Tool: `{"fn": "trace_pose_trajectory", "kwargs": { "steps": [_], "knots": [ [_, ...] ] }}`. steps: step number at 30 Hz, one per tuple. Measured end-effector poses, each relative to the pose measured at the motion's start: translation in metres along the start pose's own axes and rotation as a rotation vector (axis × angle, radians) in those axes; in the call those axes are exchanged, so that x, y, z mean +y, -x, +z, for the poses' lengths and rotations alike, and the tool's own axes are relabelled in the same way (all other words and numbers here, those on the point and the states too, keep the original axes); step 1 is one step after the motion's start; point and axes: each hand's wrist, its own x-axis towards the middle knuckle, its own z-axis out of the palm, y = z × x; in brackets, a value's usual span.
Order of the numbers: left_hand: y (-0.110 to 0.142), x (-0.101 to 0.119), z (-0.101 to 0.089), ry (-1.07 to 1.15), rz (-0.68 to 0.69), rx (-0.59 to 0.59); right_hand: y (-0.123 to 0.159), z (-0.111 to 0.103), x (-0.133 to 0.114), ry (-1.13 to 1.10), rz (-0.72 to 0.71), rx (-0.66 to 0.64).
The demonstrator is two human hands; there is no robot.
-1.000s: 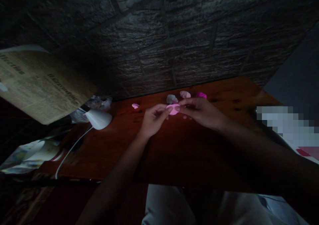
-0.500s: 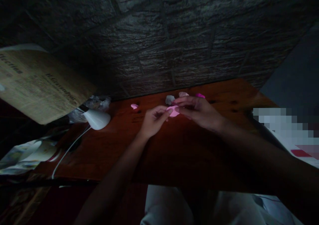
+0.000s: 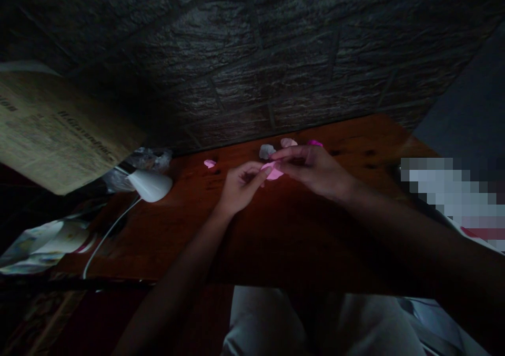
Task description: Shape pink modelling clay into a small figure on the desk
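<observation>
1. Two bare hands meet over a reddish-brown wooden table [image 3: 300, 240]: the left hand [image 3: 239, 187] and the right hand [image 3: 311, 169] both pinch one small flat piece of pale pink clay [image 3: 273, 172] between thumb and fingertips, just above the tabletop near its far edge.
2. Four more small lumps lie on the table behind the hands: a grey lump [image 3: 267, 151], a pale pink lump [image 3: 288, 142], a magenta lump [image 3: 315, 143] partly hidden by the right hand, and a small pink scrap [image 3: 209, 163] set apart to the left.
3. One white rounded lamp head [image 3: 150, 185] with one white cord [image 3: 106, 237] sits at the table's left end, beside a crumpled clear plastic wrapper [image 3: 152, 160].
4. One sheet of yellowed newspaper [image 3: 59, 135] hangs at the left; a dark stone-pattern wall [image 3: 256, 56] closes the far edge.
5. The table's near half lies bare between the forearms and the front edge.
</observation>
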Motion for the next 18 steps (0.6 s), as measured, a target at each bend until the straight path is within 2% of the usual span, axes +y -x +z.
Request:
{"fn": "trace_pose_trajectory", "kwargs": {
  "steps": [5, 11, 18],
  "knots": [
    [-0.0012, 0.0014, -0.0017, -0.001, -0.015, 0.018, -0.0007, -0.0015, -0.0020, -0.012, -0.028, 0.001],
    [-0.0018, 0.0025, -0.0036, 0.035, -0.035, 0.026, 0.0004, -0.0054, -0.0067, -0.082, 0.080, -0.006],
    [-0.0016, 0.0037, -0.0033, 0.060, -0.046, 0.023, -0.0001, -0.0073, -0.0096, -0.138, 0.136, -0.013]
  ]
}}
